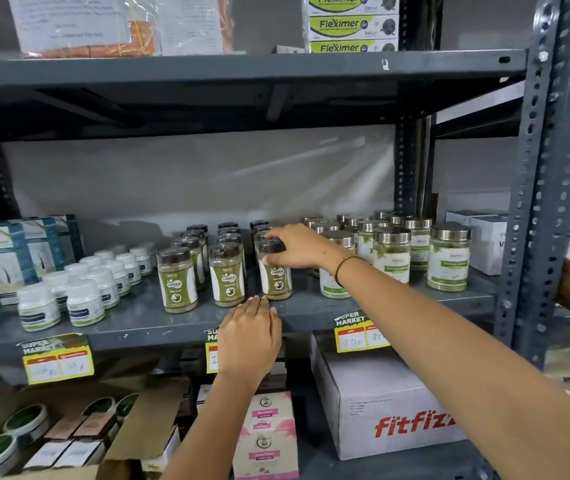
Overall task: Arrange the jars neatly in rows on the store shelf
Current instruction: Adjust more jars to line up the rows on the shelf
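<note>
Right hand clasped round front dark-lidded jar of third row on grey shelf. Left hand flat, fingers loose, below that jar at shelf edge, gripping nothing.

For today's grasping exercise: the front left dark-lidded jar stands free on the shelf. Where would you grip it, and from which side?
Grip the dark-lidded jar around its lid, coming from the front and above. It stands upright at the shelf edge with jars close behind and beside it, so only front and top are open.
</note>
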Demonstrator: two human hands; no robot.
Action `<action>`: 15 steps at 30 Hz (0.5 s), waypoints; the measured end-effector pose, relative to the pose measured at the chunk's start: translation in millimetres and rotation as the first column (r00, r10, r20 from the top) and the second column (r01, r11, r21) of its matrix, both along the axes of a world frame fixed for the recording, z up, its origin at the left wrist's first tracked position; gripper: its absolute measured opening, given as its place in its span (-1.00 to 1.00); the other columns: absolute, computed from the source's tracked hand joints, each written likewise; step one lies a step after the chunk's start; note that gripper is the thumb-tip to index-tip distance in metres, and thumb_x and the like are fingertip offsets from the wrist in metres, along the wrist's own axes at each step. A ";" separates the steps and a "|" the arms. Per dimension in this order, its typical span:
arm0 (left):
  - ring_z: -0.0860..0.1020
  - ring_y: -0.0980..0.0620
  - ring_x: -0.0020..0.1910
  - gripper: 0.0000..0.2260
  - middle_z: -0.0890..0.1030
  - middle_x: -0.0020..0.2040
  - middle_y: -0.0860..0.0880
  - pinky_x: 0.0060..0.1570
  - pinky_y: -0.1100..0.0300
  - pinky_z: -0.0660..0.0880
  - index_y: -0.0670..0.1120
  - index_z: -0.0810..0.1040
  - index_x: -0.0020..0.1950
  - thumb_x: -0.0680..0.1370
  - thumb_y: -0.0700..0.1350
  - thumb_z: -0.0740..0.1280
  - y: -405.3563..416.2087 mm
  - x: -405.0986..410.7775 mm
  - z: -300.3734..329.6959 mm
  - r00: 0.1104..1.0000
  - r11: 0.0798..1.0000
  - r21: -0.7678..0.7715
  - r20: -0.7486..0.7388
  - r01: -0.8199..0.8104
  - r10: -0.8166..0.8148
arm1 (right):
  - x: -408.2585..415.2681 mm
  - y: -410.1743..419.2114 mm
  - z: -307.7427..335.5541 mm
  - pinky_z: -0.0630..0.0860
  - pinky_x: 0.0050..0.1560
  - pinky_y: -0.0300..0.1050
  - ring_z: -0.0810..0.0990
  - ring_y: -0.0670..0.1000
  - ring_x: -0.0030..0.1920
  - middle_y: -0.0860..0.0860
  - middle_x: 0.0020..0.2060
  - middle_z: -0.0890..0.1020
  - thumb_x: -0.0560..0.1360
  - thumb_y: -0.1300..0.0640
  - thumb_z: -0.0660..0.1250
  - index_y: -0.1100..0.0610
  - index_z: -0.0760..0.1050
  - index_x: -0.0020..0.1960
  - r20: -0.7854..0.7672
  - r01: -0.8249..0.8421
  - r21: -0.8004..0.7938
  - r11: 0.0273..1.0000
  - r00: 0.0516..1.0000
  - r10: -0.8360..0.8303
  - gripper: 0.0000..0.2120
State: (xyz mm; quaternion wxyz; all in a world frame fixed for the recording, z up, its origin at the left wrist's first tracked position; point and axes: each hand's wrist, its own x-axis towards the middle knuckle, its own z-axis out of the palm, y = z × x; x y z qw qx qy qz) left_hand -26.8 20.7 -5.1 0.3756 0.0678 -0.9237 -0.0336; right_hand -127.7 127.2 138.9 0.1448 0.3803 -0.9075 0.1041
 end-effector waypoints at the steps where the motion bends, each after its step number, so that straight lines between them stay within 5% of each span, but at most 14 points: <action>1: 0.57 -0.04 0.18 -0.64 0.64 0.15 -0.12 0.24 0.05 0.43 -0.16 0.60 0.17 0.59 -0.02 0.11 0.1 0.0 -0.1 1.000 1.000 0.003 -0.001 0.000 0.000 | -0.7 -1.0 -0.3 0.40 0.37 0.11 0.44 0.19 0.39 0.16 0.42 0.46 0.51 -0.15 0.36 0.09 0.35 0.50 0.005 0.000 -0.016 1.000 1.000 0.000 -0.37; 15: 0.57 -0.05 0.19 -0.62 0.64 0.16 -0.14 0.25 0.06 0.43 -0.18 0.59 0.18 0.59 -0.02 0.09 -1.9 -3.3 -2.7 1.000 1.000 -0.005 -0.023 0.017 -0.017 | -0.3 -2.1 -0.6 0.48 0.30 0.12 0.54 0.16 0.30 0.09 0.31 0.59 0.37 -0.28 0.45 0.10 0.48 0.39 0.008 0.050 -0.119 0.992 0.999 -0.049 -0.28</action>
